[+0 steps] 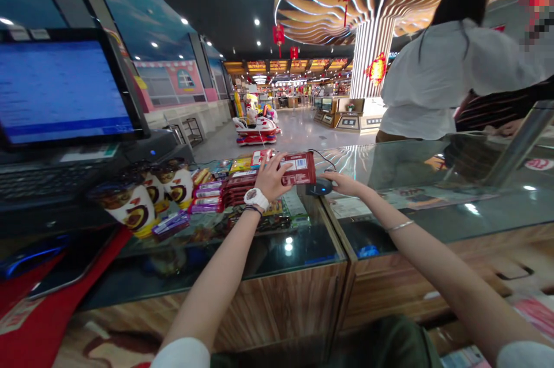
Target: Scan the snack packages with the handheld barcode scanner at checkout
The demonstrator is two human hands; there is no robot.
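A dark red flat packet [303, 168] with a white barcode label is gripped by my left hand [273, 176], which wears a white watch. Just right of the packet, my right hand [343, 184] has its fingers closed on a black barcode scanner [321, 186] that shows a small blue light. The scanner's head is close to the packet's right end. Left of my left hand, more dark red packets [240, 188] are stacked on the glass counter, beside purple packets [208, 198].
Patterned cups [137, 209] stand on the counter's left, near a monitor [64, 88] and a keyboard [47, 186]. A phone [71, 267] lies at the lower left. Beyond the glass counter [445, 206], a person in white [433, 79] stands at the right.
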